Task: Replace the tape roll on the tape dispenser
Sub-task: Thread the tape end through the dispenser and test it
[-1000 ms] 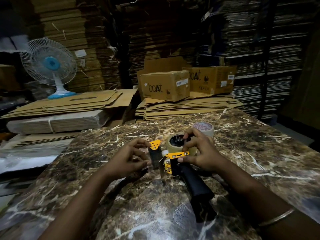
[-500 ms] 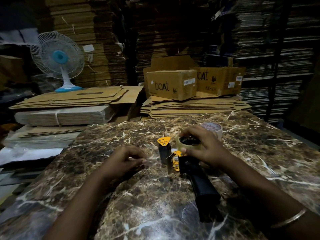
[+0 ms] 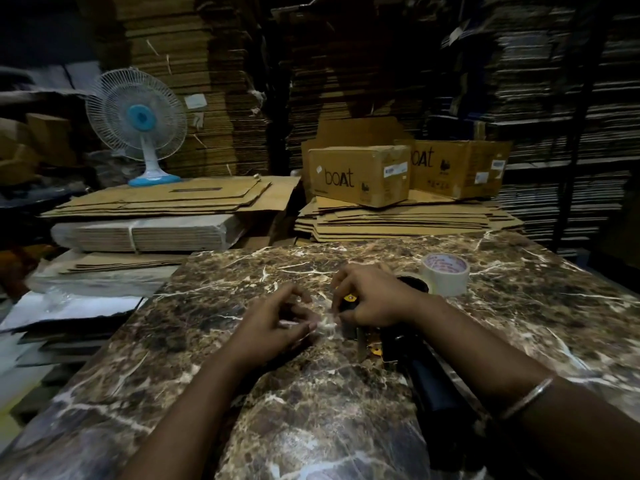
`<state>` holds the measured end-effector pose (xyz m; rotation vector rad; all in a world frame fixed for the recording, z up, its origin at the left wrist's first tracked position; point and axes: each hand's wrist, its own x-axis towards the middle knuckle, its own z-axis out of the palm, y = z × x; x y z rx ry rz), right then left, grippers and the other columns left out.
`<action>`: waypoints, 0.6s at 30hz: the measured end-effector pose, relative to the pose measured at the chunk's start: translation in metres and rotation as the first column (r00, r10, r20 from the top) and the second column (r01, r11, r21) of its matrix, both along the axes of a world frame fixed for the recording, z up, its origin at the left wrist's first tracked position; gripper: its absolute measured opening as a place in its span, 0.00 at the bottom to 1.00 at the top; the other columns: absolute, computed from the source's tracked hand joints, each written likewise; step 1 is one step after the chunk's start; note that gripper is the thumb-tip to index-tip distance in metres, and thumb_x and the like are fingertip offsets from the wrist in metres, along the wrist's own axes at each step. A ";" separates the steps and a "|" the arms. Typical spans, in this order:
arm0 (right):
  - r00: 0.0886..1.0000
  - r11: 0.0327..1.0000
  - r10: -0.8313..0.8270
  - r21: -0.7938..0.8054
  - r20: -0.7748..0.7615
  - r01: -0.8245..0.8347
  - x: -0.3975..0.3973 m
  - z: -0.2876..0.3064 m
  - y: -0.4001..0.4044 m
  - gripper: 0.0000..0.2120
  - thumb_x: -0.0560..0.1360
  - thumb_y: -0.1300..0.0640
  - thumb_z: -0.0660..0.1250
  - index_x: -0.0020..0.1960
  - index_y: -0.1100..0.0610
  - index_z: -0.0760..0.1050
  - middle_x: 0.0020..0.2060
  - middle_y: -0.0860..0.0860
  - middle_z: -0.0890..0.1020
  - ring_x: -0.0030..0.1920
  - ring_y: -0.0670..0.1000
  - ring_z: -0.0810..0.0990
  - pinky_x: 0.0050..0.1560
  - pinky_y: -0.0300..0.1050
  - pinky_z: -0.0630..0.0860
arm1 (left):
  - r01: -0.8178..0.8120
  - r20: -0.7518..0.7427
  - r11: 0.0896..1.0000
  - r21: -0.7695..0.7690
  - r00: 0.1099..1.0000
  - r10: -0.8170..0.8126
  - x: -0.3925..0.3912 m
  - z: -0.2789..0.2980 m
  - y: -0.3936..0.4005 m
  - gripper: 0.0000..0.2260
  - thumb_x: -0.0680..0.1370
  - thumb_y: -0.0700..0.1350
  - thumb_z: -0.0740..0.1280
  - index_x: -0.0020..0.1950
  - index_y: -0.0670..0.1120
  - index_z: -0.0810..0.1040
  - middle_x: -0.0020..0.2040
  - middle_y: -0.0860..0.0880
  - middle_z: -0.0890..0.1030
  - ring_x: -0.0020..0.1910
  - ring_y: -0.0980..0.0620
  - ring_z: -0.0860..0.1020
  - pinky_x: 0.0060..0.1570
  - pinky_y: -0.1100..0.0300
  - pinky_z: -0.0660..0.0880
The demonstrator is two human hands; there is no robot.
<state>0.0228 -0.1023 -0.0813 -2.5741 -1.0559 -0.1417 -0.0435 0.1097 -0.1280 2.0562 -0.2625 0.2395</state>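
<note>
— Tape dispenser (image 3: 408,351): how much of it can you make out?

— Little. It lies on the marbled surface (image 3: 346,427) near the middle, and the right hand (image 3: 377,299) covers its far end. Only a small yellow tab with a rivet shows between the fingers, plus another yellow bit and a metal edge lower down. The black handle runs toward the near right and fades into shadow beside the forearm.

— Is a roll mounted on it?

— A dark round opening peeks out just behind the right hand, but whether that is a roll or a hub I cannot tell.

— What are the hands doing?

— The right hand is curled over the dispenser's head, gripping it. The left hand (image 3: 273,327), just left of the dispenser, has its fingers bent together, pinching a pale, crinkled strip of clear tape (image 3: 327,325) that stretches to the dispenser. The strip is blurred.

— And the other roll?

— A whitish tape roll (image 3: 445,275) with red print on its upper face stands on the surface farther off, just right of the right hand.

— Behind?

— A fan (image 3: 136,123), flattened cardboard (image 3: 173,199) and two boxes (image 3: 360,174), dim.
</note>
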 end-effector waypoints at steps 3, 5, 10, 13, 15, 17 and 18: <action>1.000 1.000 0.014 0.003 0.003 -0.014 0.002 -0.001 0.000 0.03 0.73 0.51 0.73 0.46 0.46 0.84 0.57 0.40 0.76 0.60 0.43 0.70 0.74 0.64 0.51 | 0.044 0.011 0.999 -0.027 0.999 -0.043 0.002 0.001 -0.001 0.06 0.75 0.32 0.71 0.45 0.42 0.79 0.44 0.46 0.85 0.44 0.49 0.84 0.44 0.50 0.80; 1.000 1.000 0.024 0.014 -0.010 -0.024 0.002 -0.002 0.000 0.02 0.73 0.50 0.73 0.46 0.45 0.84 0.56 0.40 0.76 0.57 0.40 0.69 0.73 0.63 0.53 | 0.096 0.005 0.994 0.042 0.995 -0.097 0.003 0.002 -0.001 0.09 0.75 0.28 0.67 0.39 0.39 0.83 0.44 0.46 0.86 0.49 0.50 0.84 0.51 0.52 0.79; 1.000 1.000 0.003 -0.012 0.010 -0.003 0.000 -0.001 0.001 0.02 0.73 0.48 0.73 0.46 0.44 0.84 0.56 0.39 0.74 0.62 0.44 0.70 0.72 0.63 0.55 | 0.084 -0.110 0.985 -0.151 0.989 -0.101 -0.002 -0.003 0.002 0.09 0.76 0.32 0.68 0.45 0.43 0.86 0.48 0.39 0.85 0.53 0.40 0.83 0.55 0.39 0.77; 1.000 1.000 -0.003 -0.015 0.012 0.004 -0.002 0.000 0.001 0.02 0.74 0.48 0.73 0.46 0.43 0.83 0.56 0.39 0.74 0.63 0.45 0.71 0.71 0.60 0.56 | 0.047 -0.072 0.955 -0.291 0.995 -0.071 -0.003 -0.001 -0.001 0.10 0.73 0.32 0.73 0.50 0.37 0.75 0.49 0.35 0.84 0.51 0.35 0.83 0.52 0.41 0.79; 1.000 1.000 -0.008 -0.014 0.015 0.008 -0.003 0.000 0.001 0.03 0.74 0.47 0.72 0.47 0.44 0.84 0.58 0.40 0.75 0.63 0.46 0.71 0.70 0.59 0.55 | -0.033 -0.103 0.927 -0.373 0.995 -0.006 -0.001 0.001 -0.010 0.19 0.70 0.31 0.75 0.54 0.38 0.69 0.48 0.36 0.85 0.50 0.36 0.84 0.50 0.44 0.82; 1.000 1.000 -0.012 -0.007 0.021 0.012 -0.004 0.000 0.002 0.04 0.74 0.47 0.72 0.47 0.44 0.84 0.59 0.41 0.75 0.63 0.46 0.72 0.69 0.58 0.56 | -0.085 -0.176 0.904 -0.419 0.984 0.011 0.000 -0.001 -0.021 0.23 0.68 0.31 0.77 0.58 0.42 0.74 0.48 0.35 0.85 0.49 0.37 0.84 0.49 0.42 0.82; 1.000 1.000 -0.014 -0.002 0.023 0.014 -0.004 0.000 0.002 0.03 0.74 0.47 0.72 0.47 0.44 0.84 0.59 0.42 0.76 0.62 0.46 0.72 0.69 0.58 0.56 | -0.099 -0.201 0.903 -0.418 0.980 0.015 0.001 -0.003 -0.025 0.22 0.68 0.30 0.77 0.59 0.43 0.76 0.49 0.35 0.84 0.49 0.37 0.84 0.50 0.41 0.82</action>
